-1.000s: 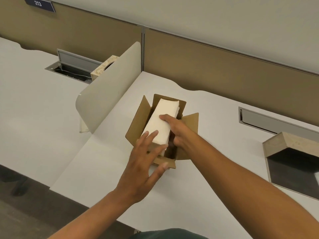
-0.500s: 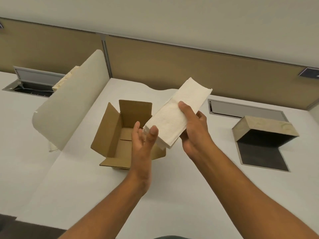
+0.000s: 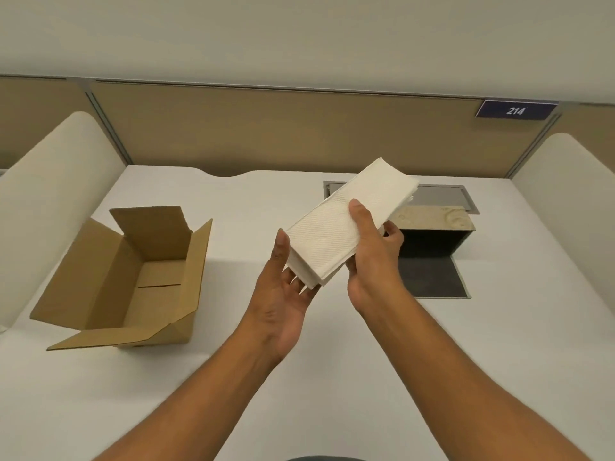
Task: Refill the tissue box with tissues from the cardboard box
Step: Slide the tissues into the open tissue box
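A white stack of folded tissues hangs in the air above the desk, tilted with its far end up and to the right. My right hand grips its right side, thumb on top. My left hand cups the near lower end from below, palm up, thumb against the left edge. The brown cardboard box stands open on the left with its flaps out and nothing visible inside. The tissue box, beige marbled with a dark open inside, lies behind my right hand, its dark flap flat on the desk.
The white desk is bounded by curved white side dividers at left and right and a tan back panel with a "214" sign. A grey cable hatch sits in the desk behind the tissue box.
The tissue stack was lifted out of the cardboard box and carried right toward the tissue box. My left hand came under its near end. The view turned right.
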### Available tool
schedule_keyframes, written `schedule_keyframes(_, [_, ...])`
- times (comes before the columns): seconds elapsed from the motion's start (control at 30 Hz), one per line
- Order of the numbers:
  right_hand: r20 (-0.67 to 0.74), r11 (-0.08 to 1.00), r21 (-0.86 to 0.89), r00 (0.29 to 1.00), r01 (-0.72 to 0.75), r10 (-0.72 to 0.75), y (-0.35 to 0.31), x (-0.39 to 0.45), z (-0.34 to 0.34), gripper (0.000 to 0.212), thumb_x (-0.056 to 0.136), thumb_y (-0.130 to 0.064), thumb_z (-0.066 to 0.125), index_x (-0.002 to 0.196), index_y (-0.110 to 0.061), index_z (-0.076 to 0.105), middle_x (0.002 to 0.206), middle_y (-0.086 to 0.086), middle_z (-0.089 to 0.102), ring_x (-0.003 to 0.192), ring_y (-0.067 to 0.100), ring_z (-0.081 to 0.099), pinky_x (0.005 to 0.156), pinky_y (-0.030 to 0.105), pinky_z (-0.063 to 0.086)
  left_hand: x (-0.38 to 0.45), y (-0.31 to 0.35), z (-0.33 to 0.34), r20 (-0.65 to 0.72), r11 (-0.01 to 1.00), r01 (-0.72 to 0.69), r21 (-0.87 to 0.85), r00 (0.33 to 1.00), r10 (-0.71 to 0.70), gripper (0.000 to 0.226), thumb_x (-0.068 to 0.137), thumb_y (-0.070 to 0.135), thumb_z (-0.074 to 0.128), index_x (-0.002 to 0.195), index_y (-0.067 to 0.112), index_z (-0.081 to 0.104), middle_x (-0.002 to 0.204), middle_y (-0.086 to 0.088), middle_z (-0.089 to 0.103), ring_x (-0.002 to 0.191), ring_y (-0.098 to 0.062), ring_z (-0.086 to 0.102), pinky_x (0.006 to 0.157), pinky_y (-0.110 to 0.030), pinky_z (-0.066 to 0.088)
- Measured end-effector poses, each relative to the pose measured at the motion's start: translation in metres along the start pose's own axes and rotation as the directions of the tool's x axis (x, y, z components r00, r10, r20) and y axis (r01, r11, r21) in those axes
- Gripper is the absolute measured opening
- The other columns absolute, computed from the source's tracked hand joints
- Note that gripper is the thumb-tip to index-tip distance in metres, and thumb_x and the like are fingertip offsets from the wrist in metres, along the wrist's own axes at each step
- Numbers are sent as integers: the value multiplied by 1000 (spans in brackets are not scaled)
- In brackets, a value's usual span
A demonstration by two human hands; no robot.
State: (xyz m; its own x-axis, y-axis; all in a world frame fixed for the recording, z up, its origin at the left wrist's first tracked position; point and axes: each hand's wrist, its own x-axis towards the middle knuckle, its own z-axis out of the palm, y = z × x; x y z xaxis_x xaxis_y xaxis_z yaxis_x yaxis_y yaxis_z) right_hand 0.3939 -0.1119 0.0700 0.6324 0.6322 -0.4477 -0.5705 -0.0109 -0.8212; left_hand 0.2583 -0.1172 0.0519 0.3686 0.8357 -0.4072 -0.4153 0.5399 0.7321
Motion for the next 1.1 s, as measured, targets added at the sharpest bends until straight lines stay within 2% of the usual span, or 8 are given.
schedule_keyframes(0.2, [-41,999,-39,999,31,-33,-14,37,-69,106,77,-43,91,155,-44,20,119,-6,66,109,18,70,96,43,62,20,-52,56,-73,986,73,152,995,-62,74,74,27,96,141,21,65,132,-3,79,124,-30,74,106,-43,60])
schedule_keyframes(0.4, [18,999,39,999,28,-29,-44,88,-149,112,69,-42,90,162,-36,26,136,1,66,119,22,70,85,37,66,43,-95,73,-80,966,76,248,995,-58,69,76,18,94,138,25,65,124,4,82,107,-19,80,89,-35,62])
schedule_keyframes(0.57, [230,981,-189,969,-52,95,-76,134,-223,101,82,-29,87,164,-18,28,151,14,57,123,29,68,88,38,64,65,-112,63,-27,946,83,313,997,-79,98,63,23,98,151,28,54,134,0,78,121,-22,76,96,-37,62])
schedule_keyframes(0.67, [362,904,-426,907,-44,215,-87,155,-262,116,68,-27,95,164,-22,31,153,11,57,129,31,67,105,48,60,73,-121,54,9,910,61,410,997,-71,118,52,27,102,156,33,48,133,4,76,115,-16,78,87,-29,63])
schedule_keyframes(0.77, [415,790,-612,860,22,298,-86,170,-291,122,67,-15,99,165,-29,28,148,4,64,131,29,66,113,51,53,81,-132,44,78,803,-9,597,996,-47,128,48,34,105,160,42,43,142,4,66,124,-18,71,99,-31,60])
schedule_keyframes(0.93, [487,595,-772,810,223,328,-67,178,-320,105,76,-4,93,158,-35,37,143,-20,62,133,7,60,103,25,58,94,-165,27,204,541,-163,825,979,-15,121,59,29,104,159,46,39,142,10,56,122,-17,67,101,-32,60])
schedule_keyframes(1.03, [508,502,-798,820,333,263,-47,181,-336,90,73,-1,93,145,-31,50,138,-14,66,131,9,61,111,33,54,98,-188,15,274,383,-262,886,962,25,112,66,20,102,157,42,40,137,17,49,122,-10,61,101,-12,49])
schedule_keyframes(1.1, [505,485,-798,837,359,211,-33,183,-347,83,70,-1,95,139,-23,54,133,-10,69,127,13,66,110,36,55,98,-200,9,325,276,-324,905,945,46,106,66,21,101,154,36,44,132,11,47,123,-9,59,105,-14,47])
